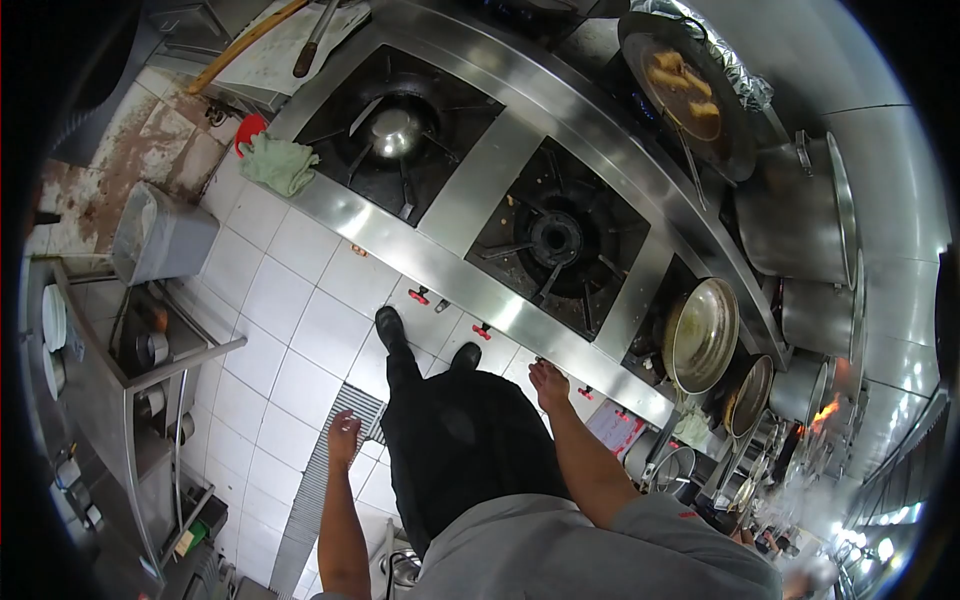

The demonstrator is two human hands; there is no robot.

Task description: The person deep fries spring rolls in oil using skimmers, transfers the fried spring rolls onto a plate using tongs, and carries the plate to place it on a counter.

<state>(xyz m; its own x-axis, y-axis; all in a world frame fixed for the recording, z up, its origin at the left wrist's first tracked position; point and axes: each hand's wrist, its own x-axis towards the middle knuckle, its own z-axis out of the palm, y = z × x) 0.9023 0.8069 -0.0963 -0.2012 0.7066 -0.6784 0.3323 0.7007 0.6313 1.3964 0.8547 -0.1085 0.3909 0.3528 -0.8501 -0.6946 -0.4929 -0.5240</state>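
My left hand [343, 437] hangs in the air over the tiled floor, beside the floor drain grate [318, 490]. Its fingers are loosely bent and nothing shows in them. My right hand [548, 385] is near the front edge of the steel stove [480, 290], fingers mostly straight and holding nothing visible. Whether it touches the edge I cannot tell. Red valve knobs [482, 331] line the stove's front below. The middle burner [556, 237] bears no pan; on the left burner sits a rounded metal piece [396, 131].
A wide pan [701, 335] stands tilted at right. At the back, a dark wok [680, 95] holds browned pieces in oil. Large pots [795, 210] stand at far right, with flames [825, 412] nearby. A green cloth [278, 163] hangs over the stove corner. At left are a grey bin [165, 235] and steel shelving [180, 365].
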